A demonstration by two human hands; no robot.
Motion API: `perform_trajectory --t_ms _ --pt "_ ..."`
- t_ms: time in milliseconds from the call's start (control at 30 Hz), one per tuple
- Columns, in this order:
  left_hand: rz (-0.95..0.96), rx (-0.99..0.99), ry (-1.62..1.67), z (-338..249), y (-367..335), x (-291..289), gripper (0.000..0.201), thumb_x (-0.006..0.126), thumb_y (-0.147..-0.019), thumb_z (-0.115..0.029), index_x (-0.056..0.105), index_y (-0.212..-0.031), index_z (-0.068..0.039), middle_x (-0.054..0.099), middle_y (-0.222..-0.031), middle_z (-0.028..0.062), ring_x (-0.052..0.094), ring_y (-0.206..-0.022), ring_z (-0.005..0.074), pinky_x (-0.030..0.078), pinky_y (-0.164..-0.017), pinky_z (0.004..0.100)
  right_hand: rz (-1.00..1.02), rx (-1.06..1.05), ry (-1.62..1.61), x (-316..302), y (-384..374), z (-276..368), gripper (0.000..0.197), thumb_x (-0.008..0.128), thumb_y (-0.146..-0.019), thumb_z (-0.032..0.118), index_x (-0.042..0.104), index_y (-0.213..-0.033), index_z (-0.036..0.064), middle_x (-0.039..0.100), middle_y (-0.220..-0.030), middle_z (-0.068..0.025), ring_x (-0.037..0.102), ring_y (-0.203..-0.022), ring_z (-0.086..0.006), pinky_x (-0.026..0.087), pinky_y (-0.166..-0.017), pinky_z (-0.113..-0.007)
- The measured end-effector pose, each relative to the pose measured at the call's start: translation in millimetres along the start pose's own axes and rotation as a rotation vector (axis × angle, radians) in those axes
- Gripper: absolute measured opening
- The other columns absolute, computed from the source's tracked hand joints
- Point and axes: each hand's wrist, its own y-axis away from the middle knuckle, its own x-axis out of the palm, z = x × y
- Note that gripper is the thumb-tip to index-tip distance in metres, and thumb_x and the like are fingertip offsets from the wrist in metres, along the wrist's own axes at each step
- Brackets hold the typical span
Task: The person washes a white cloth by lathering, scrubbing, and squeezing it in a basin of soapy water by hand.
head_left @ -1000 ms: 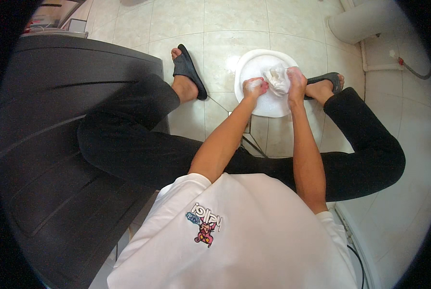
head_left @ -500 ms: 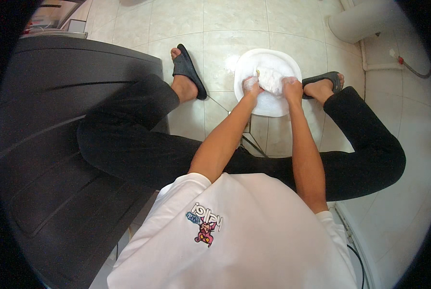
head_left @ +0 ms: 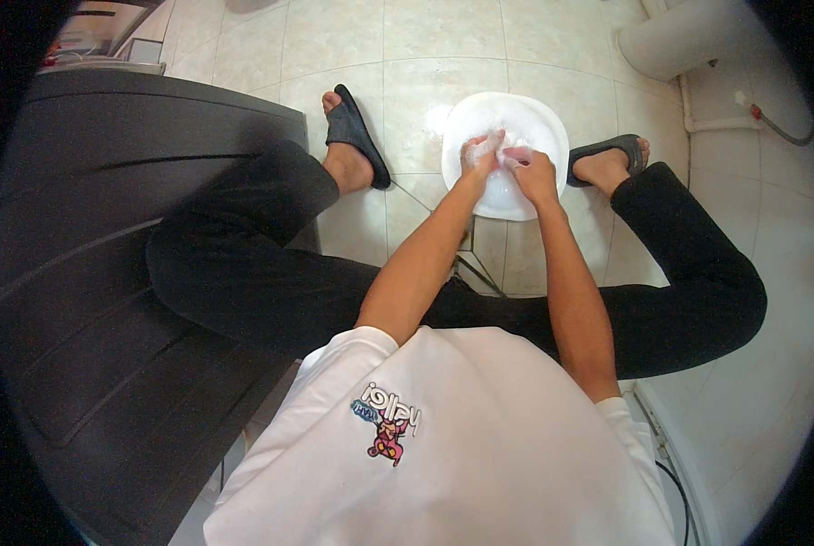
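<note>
A white basin (head_left: 557, 116) stands on the floor between my feet, holding whitish, sudsy water. Over its middle, my left hand (head_left: 480, 156) and my right hand (head_left: 534, 173) are close together, wet with foam. Both are closed on a soaked white cloth (head_left: 514, 142), bunched between the fingers. White foam against the white basin blurs the cloth's outline, and part of it is hidden by my hands. The fingers of my right hand curl in toward my left palm.
A dark grey ridged panel (head_left: 88, 227) rises along my left side. Black slippers (head_left: 361, 136) are on my feet, either side of the basin. At the far right, a thick white pipe (head_left: 666, 44) and a thin hose (head_left: 785, 135) run by the tiled wall.
My hands have come together over the basin's middle, the right one moving left. The cloth, spread in a wide bundle between them before, is now squeezed small and mostly covered.
</note>
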Motion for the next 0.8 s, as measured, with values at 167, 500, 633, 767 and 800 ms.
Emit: perform_trajectory --t_ms 167,500,633,767,800 --pt "-0.022 0.017 -0.178 23.9 -5.1 -1.6 0.036 0.066 -0.084 -0.034 0.065 -0.100 -0.002 0.063 -0.080 0.0066 0.059 -0.069 0.0147 0.048 -0.060 0.0293 0.157 0.174 -0.132 -5.6 3.2 11.7 0.025 0.063 -0.078 0.019 0.071 -0.094 0.0012 0.071 -0.085 -0.0129 0.067 -0.074 -0.0228 0.051 -0.073 -0.033" --pt "0.007 0.371 -0.130 13.9 6.4 5.3 0.022 0.052 -0.091 -0.021 0.063 -0.088 -0.002 0.059 -0.077 0.0058 0.052 -0.076 0.0152 0.044 -0.072 0.0313 -0.220 0.205 -0.201 15.4 -10.3 -22.0 0.038 0.070 -0.081 0.029 0.066 -0.103 -0.0009 0.069 -0.083 -0.0100 0.063 -0.065 -0.0139 0.050 -0.062 -0.026" --pt "-0.006 0.382 -0.105 5.2 6.8 -5.0 0.022 0.056 -0.089 -0.022 0.064 -0.085 -0.001 0.060 -0.074 0.0057 0.052 -0.074 0.0134 0.044 -0.068 0.0307 -0.204 0.233 -0.199 12.1 -10.9 -6.5 0.038 0.071 -0.081 0.031 0.068 -0.099 -0.0017 0.070 -0.082 -0.0096 0.062 -0.064 -0.0127 0.049 -0.059 -0.026" --pt "0.004 0.349 -0.038 -3.5 12.1 5.6 0.023 0.062 -0.086 -0.023 0.067 -0.081 -0.001 0.062 -0.071 0.0061 0.054 -0.069 0.0125 0.045 -0.065 0.0300 -0.237 0.232 -0.221 7.6 -12.2 -17.7 0.035 0.071 -0.081 0.031 0.069 -0.095 -0.0014 0.069 -0.080 -0.0092 0.061 -0.065 -0.0129 0.048 -0.060 -0.026" --pt "-0.011 0.333 -0.035 -3.9 13.0 7.3 0.023 0.065 -0.084 -0.024 0.067 -0.081 -0.001 0.063 -0.071 0.0065 0.054 -0.067 0.0128 0.045 -0.065 0.0300 -0.253 0.239 -0.243 7.0 -12.1 -18.7 0.035 0.071 -0.081 0.031 0.069 -0.095 -0.0013 0.069 -0.078 -0.0088 0.061 -0.066 -0.0131 0.048 -0.061 -0.026"
